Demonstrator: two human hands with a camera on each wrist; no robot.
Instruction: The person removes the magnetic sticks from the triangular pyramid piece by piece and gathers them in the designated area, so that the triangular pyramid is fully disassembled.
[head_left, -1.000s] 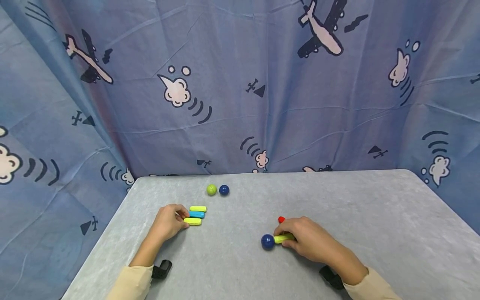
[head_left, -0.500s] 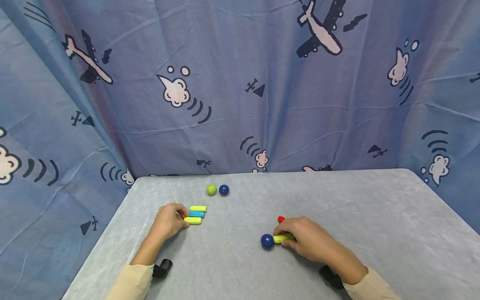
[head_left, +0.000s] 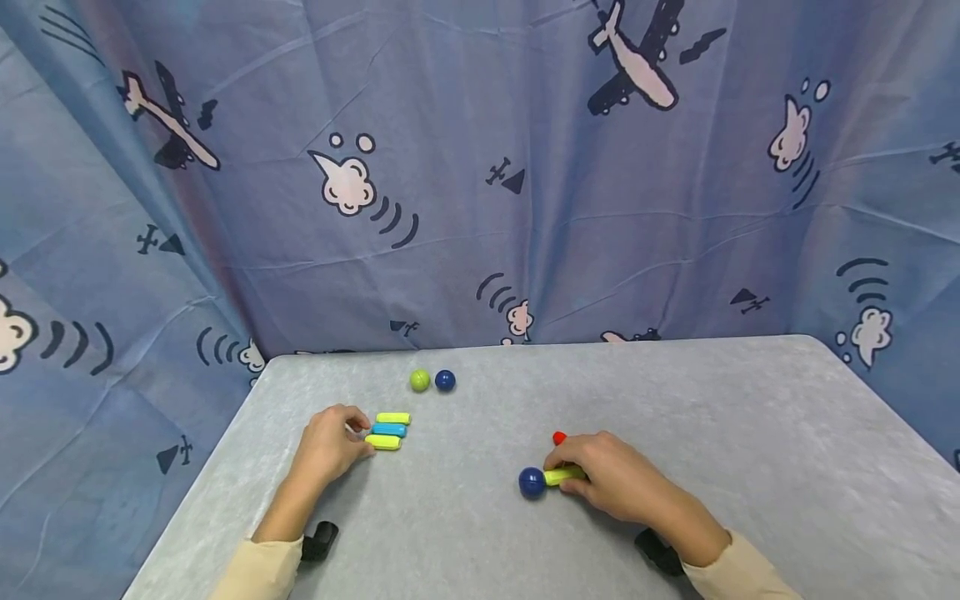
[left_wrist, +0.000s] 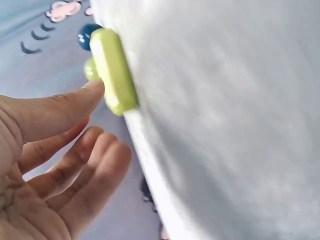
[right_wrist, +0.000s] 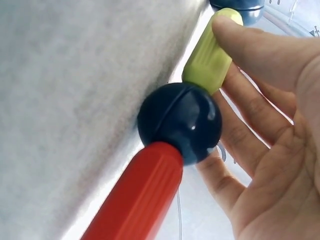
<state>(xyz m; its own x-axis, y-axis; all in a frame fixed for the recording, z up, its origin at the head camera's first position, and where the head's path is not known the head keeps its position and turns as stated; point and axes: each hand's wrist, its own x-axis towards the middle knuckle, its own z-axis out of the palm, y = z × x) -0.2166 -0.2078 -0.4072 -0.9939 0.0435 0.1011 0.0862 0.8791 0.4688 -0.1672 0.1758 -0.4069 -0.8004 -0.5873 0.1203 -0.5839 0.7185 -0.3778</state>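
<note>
Three short rods lie side by side at the left: a yellow-green one (head_left: 393, 418), a blue one (head_left: 389, 430) and a nearer yellow-green one (head_left: 383, 443). My left hand (head_left: 327, 446) is at their left ends; in the left wrist view its thumb touches a yellow-green rod (left_wrist: 114, 72), the other fingers loosely bent away from it. My right hand (head_left: 618, 477) pinches another yellow-green rod (right_wrist: 207, 60) between thumb and fingers. That rod joins a dark blue ball (head_left: 532, 483) to a second dark blue ball (right_wrist: 180, 122), from which a red rod (right_wrist: 142, 192) extends.
A green ball (head_left: 420, 381) and a dark blue ball (head_left: 445, 381) sit near the back edge of the grey table (head_left: 465, 542). Behind it hangs a blue curtain (head_left: 450, 217) with printed planes. Black wrist devices are at both wrists.
My left hand has drawn slightly left, uncovering a little more of the blue rod's left end. My right hand keeps its pinch with no clear movement. The head view has shifted slightly.
</note>
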